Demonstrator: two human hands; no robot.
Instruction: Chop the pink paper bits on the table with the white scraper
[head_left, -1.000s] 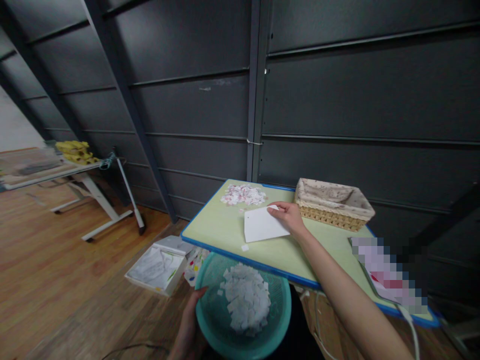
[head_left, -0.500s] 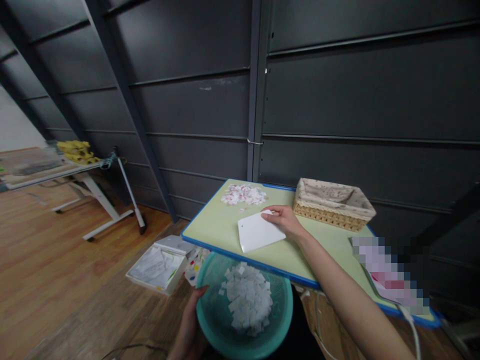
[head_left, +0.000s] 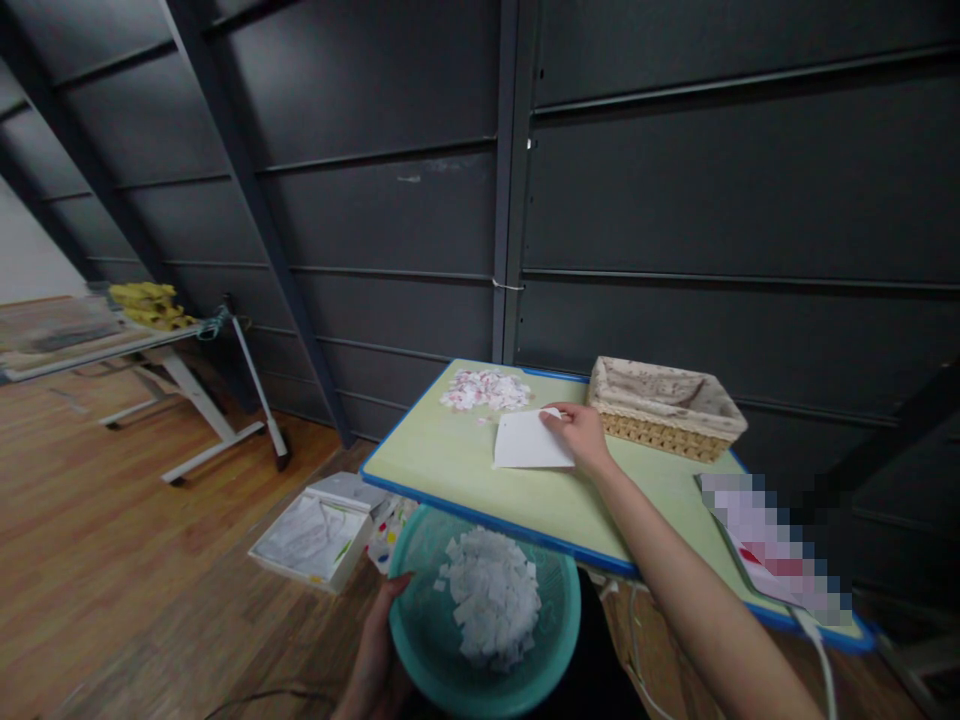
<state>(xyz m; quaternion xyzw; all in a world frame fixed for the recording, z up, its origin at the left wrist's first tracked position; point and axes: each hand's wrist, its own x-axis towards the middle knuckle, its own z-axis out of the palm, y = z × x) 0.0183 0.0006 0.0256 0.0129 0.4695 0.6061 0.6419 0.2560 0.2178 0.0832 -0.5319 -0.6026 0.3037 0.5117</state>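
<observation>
My right hand point(head_left: 579, 436) pinches a flat white card point(head_left: 527, 441), its thumb on top. The card has a small hole near one corner and is tilted over the yellow-green tabletop point(head_left: 420, 460). Beyond it lies a heap of small white and pinkish paper-like bits point(head_left: 486, 389). Below the table's front edge, my left hand point(head_left: 379, 640) grips the left rim of a green plastic basket point(head_left: 559, 640), thumb over the edge. Inside the basket is a pile of small whitish square pieces point(head_left: 495, 600).
A woven basket with a patterned cloth lining point(head_left: 667, 425) stands at the table's back right. A blurred-out device point(head_left: 780, 555) with a white cable lies at the right edge. On the floor, left, is an open white box point(head_left: 311, 535). A dark panelled wall point(head_left: 390, 220) rises behind.
My right hand has shifted slightly back and turned the card, which now sits farther right and nearer the heap. My left hand and the green basket have hardly moved.
</observation>
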